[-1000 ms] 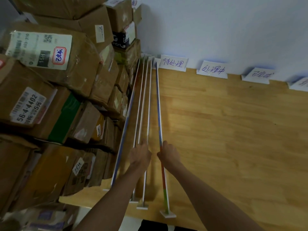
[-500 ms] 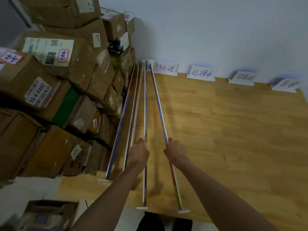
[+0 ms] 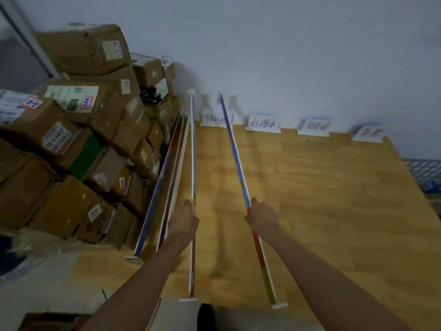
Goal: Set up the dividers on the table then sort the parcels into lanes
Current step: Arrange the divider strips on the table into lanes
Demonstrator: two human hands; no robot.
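My right hand (image 3: 262,217) grips a long thin divider (image 3: 235,149) with blue, red and green bands, its far end raised in front of the wall. My left hand (image 3: 183,219) grips a second long white-edged divider (image 3: 192,149), also lifted and running straight away from me. Two more dividers (image 3: 167,177) lie along the left edge of the wooden table (image 3: 322,199). Beside them stands a tall stack of brown cardboard parcels (image 3: 78,144) with white labels.
Several white handwritten label cards (image 3: 263,123) stand along the table's back edge against the white wall. A blue mesh basket (image 3: 424,173) shows past the table's right edge. Another box (image 3: 47,322) sits on the floor at lower left.
Both hands have lifted their dividers and spread them apart; the right one has swung to the right, its far end risen above the first label card. My view has tilted up and rightward.
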